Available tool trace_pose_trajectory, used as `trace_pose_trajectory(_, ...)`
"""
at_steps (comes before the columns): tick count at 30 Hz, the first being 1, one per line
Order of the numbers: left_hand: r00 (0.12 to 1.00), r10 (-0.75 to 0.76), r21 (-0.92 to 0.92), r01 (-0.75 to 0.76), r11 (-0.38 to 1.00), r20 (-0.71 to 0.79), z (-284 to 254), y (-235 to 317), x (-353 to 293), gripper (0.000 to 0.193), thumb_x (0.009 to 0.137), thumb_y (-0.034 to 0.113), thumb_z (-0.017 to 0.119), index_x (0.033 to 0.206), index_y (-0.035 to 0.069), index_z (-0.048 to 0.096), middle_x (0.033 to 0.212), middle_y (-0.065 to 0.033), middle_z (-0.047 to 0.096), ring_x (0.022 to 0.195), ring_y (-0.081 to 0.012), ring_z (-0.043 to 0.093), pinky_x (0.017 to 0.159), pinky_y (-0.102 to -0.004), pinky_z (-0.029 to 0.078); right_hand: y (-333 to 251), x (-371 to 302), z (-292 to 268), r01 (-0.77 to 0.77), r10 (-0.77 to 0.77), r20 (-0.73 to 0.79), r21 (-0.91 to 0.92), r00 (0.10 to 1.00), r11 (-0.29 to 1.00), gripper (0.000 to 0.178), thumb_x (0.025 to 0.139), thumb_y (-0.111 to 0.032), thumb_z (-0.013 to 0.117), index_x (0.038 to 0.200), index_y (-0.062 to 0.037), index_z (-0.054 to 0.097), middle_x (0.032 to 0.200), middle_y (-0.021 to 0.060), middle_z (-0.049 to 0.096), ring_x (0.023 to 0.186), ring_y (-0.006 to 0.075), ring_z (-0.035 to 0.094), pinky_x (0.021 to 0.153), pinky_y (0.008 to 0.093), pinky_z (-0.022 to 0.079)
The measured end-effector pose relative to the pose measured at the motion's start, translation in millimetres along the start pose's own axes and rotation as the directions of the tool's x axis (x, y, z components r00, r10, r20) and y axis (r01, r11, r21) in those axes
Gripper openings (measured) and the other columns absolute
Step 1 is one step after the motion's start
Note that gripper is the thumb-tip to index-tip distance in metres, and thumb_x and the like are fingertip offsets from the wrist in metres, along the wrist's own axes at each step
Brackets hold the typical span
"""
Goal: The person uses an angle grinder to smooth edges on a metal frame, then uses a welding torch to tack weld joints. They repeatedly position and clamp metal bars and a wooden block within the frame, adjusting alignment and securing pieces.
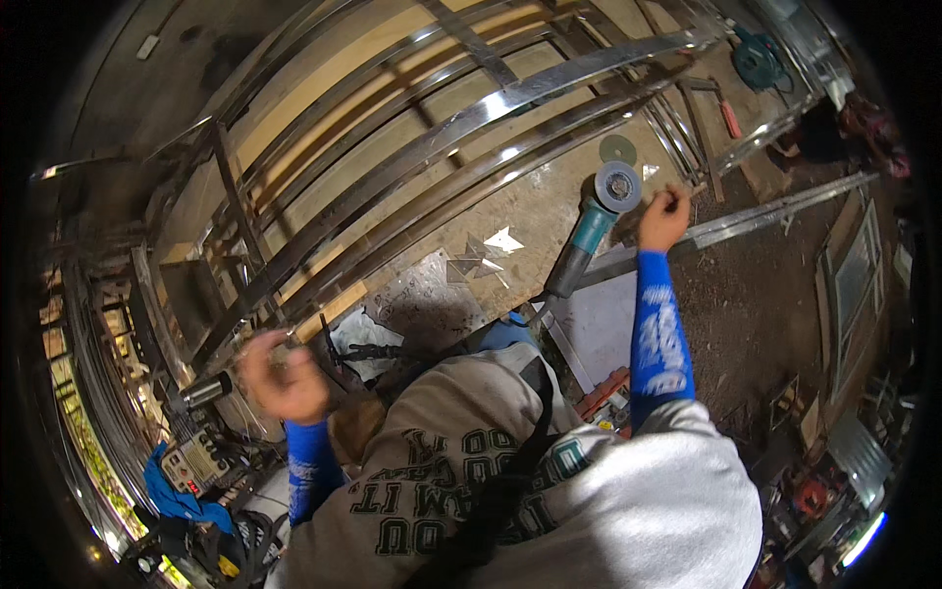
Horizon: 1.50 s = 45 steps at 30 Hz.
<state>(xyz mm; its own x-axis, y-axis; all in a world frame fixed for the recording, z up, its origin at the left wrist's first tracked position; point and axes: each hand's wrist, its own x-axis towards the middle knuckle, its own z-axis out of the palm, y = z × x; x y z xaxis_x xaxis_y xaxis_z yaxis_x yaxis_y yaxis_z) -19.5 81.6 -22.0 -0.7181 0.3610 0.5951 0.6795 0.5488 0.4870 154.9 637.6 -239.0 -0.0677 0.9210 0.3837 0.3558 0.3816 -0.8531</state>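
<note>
My right hand (663, 222) is just right of an angle grinder (590, 234), apart from it. Its fingers are curled together; anything in them is too small or dark to make out. The grinder has a teal and black body and a round disc (618, 187), and lies on the work surface (530, 201). At the left, my left hand (285, 381) is raised near the end of a metal frame (481, 111). Motion blurs its fingers, so its grip is unclear. The frame, of shiny square tubes, spans the area ahead of me.
Thin metal offcuts (478, 257) lie between my hands. Beyond the grinder's disc rests a flat greenish disc (617, 149). Another teal power tool (760, 61) is at the far right. A welding machine (196, 461) with cables stands at the lower left. A long metal tube (770, 211) extends rightward.
</note>
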Motion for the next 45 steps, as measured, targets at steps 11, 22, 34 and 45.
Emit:
trace_pose_trajectory(11, 0.369, 0.141, 0.022, -0.405, 0.914, 0.919, 255.8, -4.0, -16.1, 0.108, 0.062, 0.011, 0.090, 0.155, 0.009, 0.036, 0.158, -0.0121, 0.039, 0.130, -0.0351, 0.050, 0.103, -0.0450, 0.047, -143.5, -178.8, 39.4, 0.635, -0.126, 0.952, -0.084, 0.278, 0.768, 0.084, 0.062, -0.030, 0.093, 0.134, -0.0049, 0.058, 0.131, 0.0216, 0.056, 0.119, 0.0431, 0.053, 0.100, 0.0458, 0.048)
trace_pose_trajectory(22, 0.314, 0.230, -0.157, -0.241, 0.958, 0.921, 286.6, -13.9, -10.0, 0.053, 0.072, 0.014, 0.083, 0.119, 0.005, 0.059, 0.122, -0.0141, 0.056, 0.117, -0.0364, 0.056, 0.095, -0.0462, 0.051, -98.4, -179.4, 51.0, 0.492, -0.152, 0.955, 0.007, 0.255, 0.871, 0.046, 0.072, -0.017, 0.086, 0.112, -0.0040, 0.067, 0.113, 0.0204, 0.061, 0.104, 0.0408, 0.061, 0.089, 0.0476, 0.052)
trace_pose_trajectory(34, 0.549, 0.041, -0.054, 0.008, 0.999, 0.835, 285.2, -20.0, -41.6, 0.046, 0.077, 0.018, 0.081, 0.117, 0.007, 0.059, 0.114, -0.0138, 0.062, 0.113, -0.0372, 0.060, 0.091, -0.0477, 0.052, -107.8, -188.3, 65.4, 0.473, 0.004, 0.950, -0.160, 0.314, 0.866, 0.038, 0.075, -0.011, 0.079, 0.108, 0.0010, 0.065, 0.115, 0.0236, 0.061, 0.112, 0.0414, 0.058, 0.091, 0.0476, 0.053)
trace_pose_trajectory(45, 0.559, -0.037, -0.066, 0.163, 0.985, 0.828, 278.4, -30.4, -57.3, 0.036, 0.088, 0.021, 0.075, 0.116, 0.003, 0.064, 0.097, -0.0152, 0.070, 0.094, -0.0372, 0.070, 0.081, -0.0454, 0.055, -108.7, -186.8, 64.0, 0.532, 0.005, 0.964, -0.151, 0.264, 0.833, 0.039, 0.076, -0.010, 0.075, 0.112, -0.0045, 0.063, 0.112, 0.0204, 0.065, 0.108, 0.0424, 0.061, 0.090, 0.0489, 0.053)
